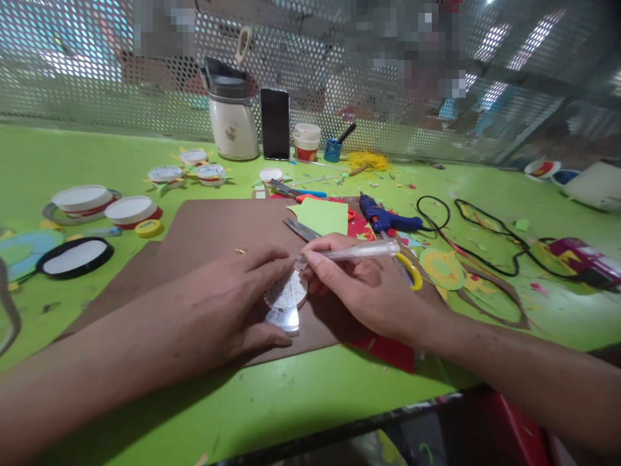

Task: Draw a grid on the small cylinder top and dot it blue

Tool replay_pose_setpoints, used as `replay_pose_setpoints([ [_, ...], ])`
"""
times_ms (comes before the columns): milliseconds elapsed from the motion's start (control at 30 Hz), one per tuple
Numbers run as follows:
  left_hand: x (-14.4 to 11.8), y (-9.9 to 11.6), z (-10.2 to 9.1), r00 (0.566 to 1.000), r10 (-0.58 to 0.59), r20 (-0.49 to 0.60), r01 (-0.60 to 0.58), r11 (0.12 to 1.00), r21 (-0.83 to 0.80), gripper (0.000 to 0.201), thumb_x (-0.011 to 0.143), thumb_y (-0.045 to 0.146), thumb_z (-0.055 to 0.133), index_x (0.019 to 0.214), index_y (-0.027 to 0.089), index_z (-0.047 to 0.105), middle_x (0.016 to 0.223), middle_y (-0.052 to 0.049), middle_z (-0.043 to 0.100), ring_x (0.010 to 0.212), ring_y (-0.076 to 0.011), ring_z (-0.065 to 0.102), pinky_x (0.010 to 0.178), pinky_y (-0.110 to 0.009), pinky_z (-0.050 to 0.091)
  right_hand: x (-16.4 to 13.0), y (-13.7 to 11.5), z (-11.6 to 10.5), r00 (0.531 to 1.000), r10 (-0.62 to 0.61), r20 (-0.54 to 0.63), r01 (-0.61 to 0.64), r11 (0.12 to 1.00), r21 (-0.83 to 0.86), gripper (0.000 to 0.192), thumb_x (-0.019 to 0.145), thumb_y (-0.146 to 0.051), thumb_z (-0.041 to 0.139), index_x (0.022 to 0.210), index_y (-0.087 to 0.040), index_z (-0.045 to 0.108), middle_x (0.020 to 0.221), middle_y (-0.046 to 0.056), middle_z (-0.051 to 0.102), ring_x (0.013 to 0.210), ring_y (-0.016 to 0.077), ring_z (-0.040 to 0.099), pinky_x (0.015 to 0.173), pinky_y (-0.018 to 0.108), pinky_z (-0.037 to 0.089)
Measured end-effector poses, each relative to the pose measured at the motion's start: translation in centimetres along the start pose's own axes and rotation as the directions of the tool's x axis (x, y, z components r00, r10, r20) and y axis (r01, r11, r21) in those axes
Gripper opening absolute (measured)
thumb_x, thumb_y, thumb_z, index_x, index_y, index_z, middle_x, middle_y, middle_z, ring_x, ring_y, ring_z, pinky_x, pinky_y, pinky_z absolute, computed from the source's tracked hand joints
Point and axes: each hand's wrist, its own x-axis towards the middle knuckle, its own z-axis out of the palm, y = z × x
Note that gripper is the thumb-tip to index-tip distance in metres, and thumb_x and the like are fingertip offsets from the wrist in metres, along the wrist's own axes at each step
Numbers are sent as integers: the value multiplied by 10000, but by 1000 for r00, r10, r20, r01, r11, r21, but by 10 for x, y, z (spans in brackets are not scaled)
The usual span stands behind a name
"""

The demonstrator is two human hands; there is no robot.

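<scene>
Head view: your right hand [361, 285] is clenched around a translucent, slim-barrelled pen [359, 250], thumb and fingers pinching it close to its tip, with the barrel slanting back over the knuckles. That tip is at the far edge of a white round disc with fine dark markings [301, 290], which lies between your two hands; whether it touches the disc you cannot tell. Your left hand [237, 291] bears on a clear plastic ruler [284, 319] laid across the disc, thumb by its near end and fingertips near its far end; you cannot tell whether they pinch it or only press.

Beneath both grips is a large brown flat sheet [208, 226] on the bright green tabletop [194, 414]. Just ahead of your left fingers lies a tiny gold-coloured piece [239, 251]. Beyond the pen grip, dark metal scissor blades [301, 230] point away to the left, beside a light green paper piece [323, 217]. Right of it, farther from you, a dark blue glue gun [391, 219] lies on its side. A flat red sheet [388, 353] shows below your right wrist. Well to the left of your left hand are a black-rimmed white disc [75, 257] and a round yellow cap [148, 228].
</scene>
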Motion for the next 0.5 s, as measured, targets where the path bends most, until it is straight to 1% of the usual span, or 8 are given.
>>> replay_pose_setpoints([
  [67, 1, 1, 1, 1000, -7, 8, 6, 1000, 16, 612, 959, 438, 718, 1526, 239, 603, 1487, -182, 652, 1174, -441, 731, 960, -592, 607, 0, -1, 1, 999, 34, -10, -33, 999, 32, 115, 1004, -294, 669, 934, -205, 688, 790, -6, 727, 762, 167, 712, 714, 272, 579],
  [167, 3, 1, 2, 1000, -17, 22, 17, 1000, 17, 616, 955, 426, 721, 1527, 226, 609, 1464, -185, 663, 1168, -440, 738, 977, -601, 603, 0, -2, 3, 999, 40, -22, -39, 996, 76, 120, 985, -292, 686, 898, -209, 678, 762, -12, 720, 737, 160, 711, 688, 259, 579],
  [267, 4, 1, 2, 999, -25, 39, 24, 999, 26, 572, 957, 433, 713, 1483, 218, 645, 1437, -187, 671, 1166, -444, 736, 976, -613, 603, 0, -2, 4, 999, 41, -26, -39, 997, 60, 122, 985, -279, 681, 880, -215, 675, 755, -13, 723, 733, 159, 716, 676, 256, 579],
  [400, 5, 3, 0, 999, -37, 38, 36, 999, 21, 532, 944, 430, 723, 1434, 229, 681, 1399, -177, 686, 1126, -421, 747, 958, -577, 613, 1, -2, 3, 999, 32, -26, -30, 998, 48, 131, 983, -291, 700, 879, -213, 686, 754, -13, 721, 727, 158, 712, 677, 255, 582],
  [500, 6, 4, -1, 998, -39, 48, 38, 999, 25, 527, 937, 421, 735, 1421, 218, 688, 1380, -180, 691, 1113, -413, 746, 968, -581, 610, 1, -2, 2, 999, 32, -25, -31, 998, 47, 114, 978, -283, 704, 889, -212, 700, 752, -15, 717, 717, 154, 707, 659, 248, 580],
])
